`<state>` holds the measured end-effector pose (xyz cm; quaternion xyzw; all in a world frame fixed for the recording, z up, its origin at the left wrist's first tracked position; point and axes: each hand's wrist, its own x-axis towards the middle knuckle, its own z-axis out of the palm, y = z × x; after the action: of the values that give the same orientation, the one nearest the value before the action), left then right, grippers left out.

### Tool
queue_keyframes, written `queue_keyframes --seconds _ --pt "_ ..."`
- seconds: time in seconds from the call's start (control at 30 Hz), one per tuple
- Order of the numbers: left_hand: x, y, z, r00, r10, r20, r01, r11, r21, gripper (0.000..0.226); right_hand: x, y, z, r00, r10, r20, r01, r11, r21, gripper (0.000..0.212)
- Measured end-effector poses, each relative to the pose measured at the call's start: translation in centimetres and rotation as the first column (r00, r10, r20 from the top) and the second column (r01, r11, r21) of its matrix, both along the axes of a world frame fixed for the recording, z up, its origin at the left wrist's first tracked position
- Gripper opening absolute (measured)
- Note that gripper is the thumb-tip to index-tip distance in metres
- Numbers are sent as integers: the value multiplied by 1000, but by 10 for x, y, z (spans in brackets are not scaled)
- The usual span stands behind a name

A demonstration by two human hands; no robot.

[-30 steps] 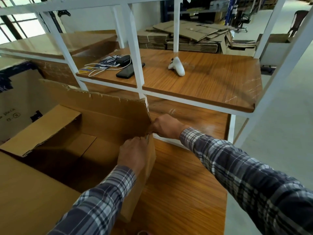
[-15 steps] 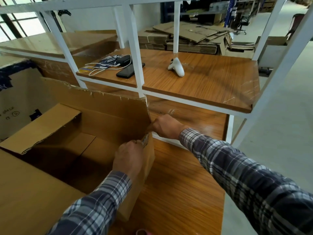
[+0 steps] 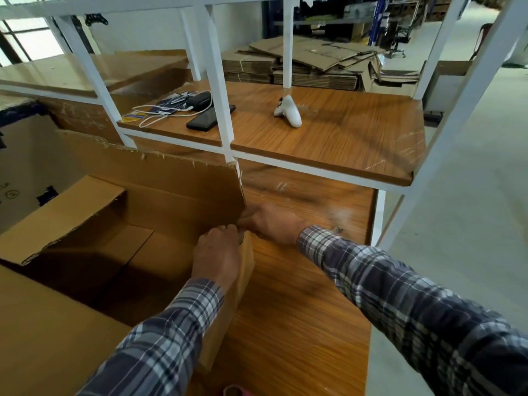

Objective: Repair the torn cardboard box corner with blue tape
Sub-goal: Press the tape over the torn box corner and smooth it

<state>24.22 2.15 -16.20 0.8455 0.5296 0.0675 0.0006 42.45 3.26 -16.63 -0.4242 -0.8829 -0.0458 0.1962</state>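
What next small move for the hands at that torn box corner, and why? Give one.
Probably press the two panels flush and pin them with the left hand. Both hands meet at the torn corner of the cardboard box, the right hand outside it, and no blue tape is visible, so the right hand must be freed to fetch it.

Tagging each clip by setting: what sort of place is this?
Probably a warehouse or packing area: stacks of flattened cardboard on the floor, a white-framed wooden workbench, and a large open cardboard box being worked on.
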Motion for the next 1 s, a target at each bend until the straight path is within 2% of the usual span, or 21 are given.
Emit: queue_keyframes --seconds 0.2,0.37,0.53,0.63,0.77,0.87,1.0 --pt "-2 4 2 1000 27 -4 -27 1000 -3 14 -3 1 11 999 17 -33 -19 999 -46 23" --pt "5 4 5 994 39 106 -37 999 -25 24 3 7 5 997 -32 -66 21 986 -163 24" --pt "14 8 -1 978 62 197 -58 998 -26 20 5 6 -7 986 -60 -155 40 991 -129 16" --pt "13 8 0 978 55 201 -48 998 -40 19 5 9 -9 986 -55 -157 33 990 -136 16" --pt "5 4 8 996 52 78 -50 998 -35 21 7 11 3 998 -10 -70 1 993 -118 23" --pt "-3 -1 5 999 17 -35 -17 1000 10 11 9 10 2 998 -44 -45 42 997 -62 26" --pt "-2 0 2 995 13 -100 -11 1000 17 7 2 11 -5 996 -84 -8 84 996 -30 31"
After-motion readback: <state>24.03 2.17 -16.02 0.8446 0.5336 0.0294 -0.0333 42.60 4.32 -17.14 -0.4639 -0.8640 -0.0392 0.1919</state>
